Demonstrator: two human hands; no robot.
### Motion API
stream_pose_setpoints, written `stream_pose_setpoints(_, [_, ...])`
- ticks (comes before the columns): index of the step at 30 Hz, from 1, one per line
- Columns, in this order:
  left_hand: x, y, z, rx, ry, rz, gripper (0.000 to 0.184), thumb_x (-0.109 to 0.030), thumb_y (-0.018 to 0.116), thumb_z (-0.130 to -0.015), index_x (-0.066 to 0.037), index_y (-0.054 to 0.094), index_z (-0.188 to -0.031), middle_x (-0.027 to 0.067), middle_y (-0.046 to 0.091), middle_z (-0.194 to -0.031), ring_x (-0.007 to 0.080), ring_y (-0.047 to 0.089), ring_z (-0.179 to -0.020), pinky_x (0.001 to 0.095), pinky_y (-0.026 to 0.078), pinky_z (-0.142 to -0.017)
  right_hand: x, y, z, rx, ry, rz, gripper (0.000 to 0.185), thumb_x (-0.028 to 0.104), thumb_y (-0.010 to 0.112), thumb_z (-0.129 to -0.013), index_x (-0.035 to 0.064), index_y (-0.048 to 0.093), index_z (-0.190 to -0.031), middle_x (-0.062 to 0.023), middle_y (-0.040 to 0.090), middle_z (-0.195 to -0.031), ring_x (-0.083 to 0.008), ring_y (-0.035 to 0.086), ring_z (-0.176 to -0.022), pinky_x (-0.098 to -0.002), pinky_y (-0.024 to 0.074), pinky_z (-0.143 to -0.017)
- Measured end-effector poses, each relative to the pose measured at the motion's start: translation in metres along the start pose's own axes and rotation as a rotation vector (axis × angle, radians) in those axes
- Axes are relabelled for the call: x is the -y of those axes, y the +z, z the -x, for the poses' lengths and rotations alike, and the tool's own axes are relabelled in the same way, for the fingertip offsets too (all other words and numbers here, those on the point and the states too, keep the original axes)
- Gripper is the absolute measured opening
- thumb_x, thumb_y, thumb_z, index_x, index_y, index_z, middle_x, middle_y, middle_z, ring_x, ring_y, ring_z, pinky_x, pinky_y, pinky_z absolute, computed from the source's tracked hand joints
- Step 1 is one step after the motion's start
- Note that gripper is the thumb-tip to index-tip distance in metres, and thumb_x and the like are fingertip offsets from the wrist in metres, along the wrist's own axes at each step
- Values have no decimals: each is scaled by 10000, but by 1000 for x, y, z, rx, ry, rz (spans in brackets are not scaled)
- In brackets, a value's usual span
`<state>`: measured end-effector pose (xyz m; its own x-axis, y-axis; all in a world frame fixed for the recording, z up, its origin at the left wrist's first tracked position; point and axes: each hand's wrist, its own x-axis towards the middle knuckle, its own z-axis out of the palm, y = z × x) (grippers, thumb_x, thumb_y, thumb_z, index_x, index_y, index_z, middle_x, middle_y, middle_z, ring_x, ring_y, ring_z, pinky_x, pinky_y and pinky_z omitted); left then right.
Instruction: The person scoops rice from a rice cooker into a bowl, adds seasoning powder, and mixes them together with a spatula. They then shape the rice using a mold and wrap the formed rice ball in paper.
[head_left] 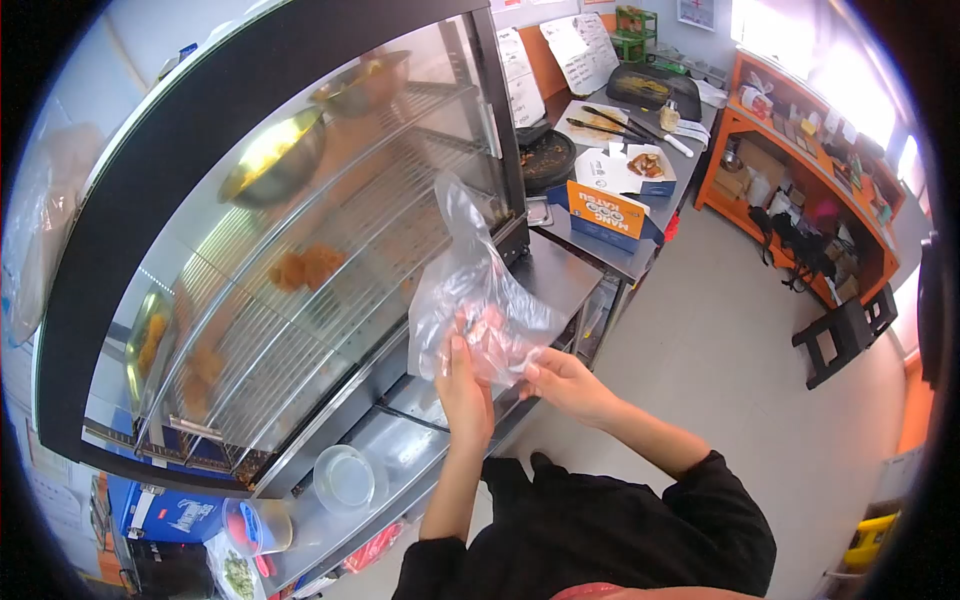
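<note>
A clear plastic bag [475, 270] is held up in front of me, its upper part standing tall and crumpled. Pinkish shapes [490, 335] show through its lower part; I cannot tell whether they are contents or fingers behind the film. My left hand [466, 395] grips the bag from below, with its thumb up along the near side. At the bag's lower right edge, my right hand [568, 386] pinches the plastic between thumb and fingers. Just behind the bag stands a glass display warmer [330, 250] with wire racks, holding some fried pieces [305, 268] and metal bowls [275, 160].
A steel counter [415, 440] carries a round clear container [348, 478] and a plastic tub [258, 525]. At the back right, a printed food box [608, 215], tongs [610, 125] and a knife [672, 143] lie on a worktop. Orange shelves [720, 165] and a black step stool [845, 335] stand across the floor.
</note>
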<state>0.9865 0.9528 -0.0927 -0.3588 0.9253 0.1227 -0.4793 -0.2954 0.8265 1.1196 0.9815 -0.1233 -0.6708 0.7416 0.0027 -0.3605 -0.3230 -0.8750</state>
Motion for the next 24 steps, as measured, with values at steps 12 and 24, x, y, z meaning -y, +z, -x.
stream_pose_setpoints(12, [-41,-104,134,-202,-260,-934,188,-197,563,-804,-15,573,-851,58,560,-731,125,505,-636,261,410,-614,-57,55,-23,-9,-172,445,263,100,713,-689,38,465,-630,15,493,-668,-37,430,-620,-206,360,-544])
stream_pose_setpoints(24, [-81,-199,294,-941,338,-875,108,-8,598,-735,-26,600,-842,76,534,-760,174,488,-662,271,392,-609,-172,203,28,650,162,604,206,90,706,-679,28,512,-703,16,503,-635,-36,433,-583,-196,353,-513])
